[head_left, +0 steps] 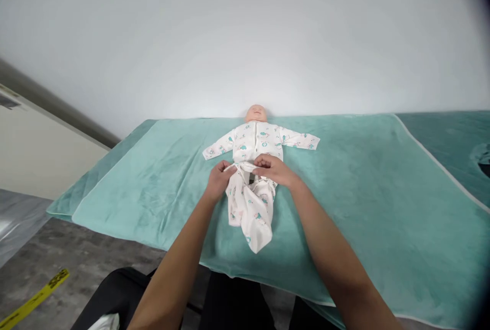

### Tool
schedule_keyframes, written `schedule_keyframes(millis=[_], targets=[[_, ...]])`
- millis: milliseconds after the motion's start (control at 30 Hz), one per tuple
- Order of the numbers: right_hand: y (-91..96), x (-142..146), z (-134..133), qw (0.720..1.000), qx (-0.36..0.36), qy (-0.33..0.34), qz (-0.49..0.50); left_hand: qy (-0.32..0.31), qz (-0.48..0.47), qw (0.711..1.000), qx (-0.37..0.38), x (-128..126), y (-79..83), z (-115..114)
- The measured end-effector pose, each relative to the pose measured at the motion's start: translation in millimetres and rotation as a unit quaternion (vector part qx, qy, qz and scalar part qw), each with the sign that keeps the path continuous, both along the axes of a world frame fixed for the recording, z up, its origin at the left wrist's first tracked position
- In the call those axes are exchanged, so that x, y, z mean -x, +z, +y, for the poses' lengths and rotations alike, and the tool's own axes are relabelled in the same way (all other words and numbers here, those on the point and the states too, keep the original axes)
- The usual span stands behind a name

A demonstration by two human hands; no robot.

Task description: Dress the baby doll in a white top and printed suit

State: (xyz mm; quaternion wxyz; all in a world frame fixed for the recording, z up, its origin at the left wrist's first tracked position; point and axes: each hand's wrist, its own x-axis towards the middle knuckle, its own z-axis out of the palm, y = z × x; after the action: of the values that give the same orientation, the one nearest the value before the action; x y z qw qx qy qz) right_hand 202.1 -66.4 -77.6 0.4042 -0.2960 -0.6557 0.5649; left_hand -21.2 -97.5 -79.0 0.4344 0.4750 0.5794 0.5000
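A baby doll (256, 112) lies on its back, dressed in a white printed long-sleeved top (248, 141) with its sleeves spread to both sides. White printed baby pants (248, 202) cover the lower body, their legs bunched toward me. My left hand (220, 179) pinches the waistband at its left side. On the right part of the same waistband, my right hand (274, 169) is closed with thumb and fingers on the cloth. Between the hands the waist opening gapes and a dark patch shows inside it.
A green plush blanket (367, 197) with pale piping covers the table. Behind it rises a white wall (245, 34). A pale panel (46, 146) stands at the left. Yellow tape (34, 302) marks the grey floor, and a dark object (485, 169) lies at the right edge.
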Motion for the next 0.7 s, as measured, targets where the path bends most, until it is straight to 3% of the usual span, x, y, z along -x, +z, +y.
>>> schedule_keyframes(millis=[133,267,433,567,633,700], targets=[[-2.5,1.5,1.6,0.989,-0.025,-0.147,0.002,0.051,0.047,0.998,-0.009,-7.9,-6.1,8.8],[-6.8,1.3,6.3,0.956,-0.068,-0.279,-0.063,0.069,0.131,0.987,-0.067,-5.4,-5.0,8.2],[-17.8,3.7,12.6,0.897,-0.165,-0.356,-0.204,-0.040,0.250,0.961,-0.111,-8.4,-8.4,18.7],[-28.2,4.0,16.0,0.844,-0.213,-0.438,-0.225,-0.006,0.363,0.923,-0.129,-28.7,-0.6,21.1],[-35.3,-0.9,20.7,0.861,-0.181,-0.436,-0.188,0.034,0.337,0.931,-0.136,-31.7,5.4,20.1],[-42.1,-8.4,27.3,0.902,-0.104,-0.401,-0.123,0.114,0.238,0.956,-0.132,-23.6,7.3,19.8]])
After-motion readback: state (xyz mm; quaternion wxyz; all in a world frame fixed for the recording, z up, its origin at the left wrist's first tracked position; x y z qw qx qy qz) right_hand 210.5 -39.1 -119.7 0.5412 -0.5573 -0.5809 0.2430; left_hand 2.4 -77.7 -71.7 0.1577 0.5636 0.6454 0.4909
